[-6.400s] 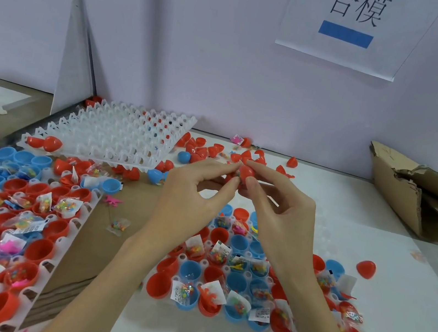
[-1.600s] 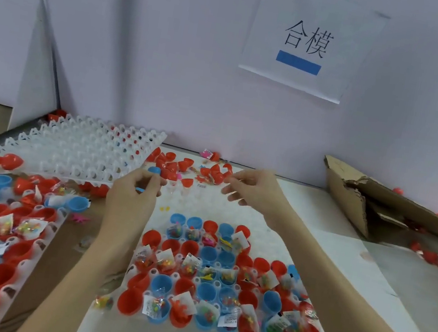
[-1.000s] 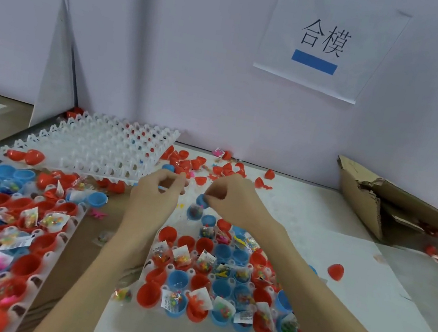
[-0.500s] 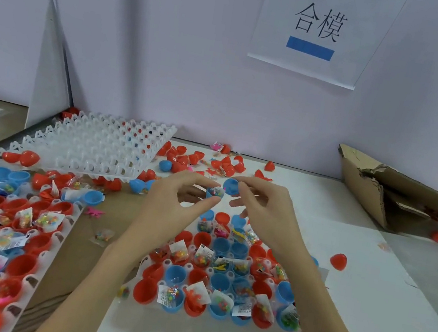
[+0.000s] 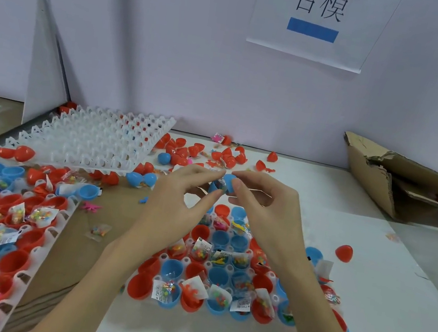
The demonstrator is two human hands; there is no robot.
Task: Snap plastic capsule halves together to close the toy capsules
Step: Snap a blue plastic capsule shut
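Note:
Above the middle tray, both hands meet on one blue capsule (image 5: 225, 185). My left hand (image 5: 182, 203) pinches the lower half, where a small toy packet shows at the rim. My right hand (image 5: 261, 202) pinches the blue cap half against it from the right. The two halves touch; whether they are snapped fully I cannot tell. Below them a white tray (image 5: 226, 268) holds several open red and blue capsule halves with toy packets inside.
A second filled tray (image 5: 32, 250) lies at the left on cardboard. An empty white grid tray (image 5: 85, 140) sits behind it. Loose red halves (image 5: 186, 148) litter the back of the table, one red capsule (image 5: 343, 252) lies at right, and a torn cardboard box (image 5: 378, 178) stands far right.
My hands reached to the back pile and came back together over the tray. A blue cap in my right hand has been brought onto the blue half in my left.

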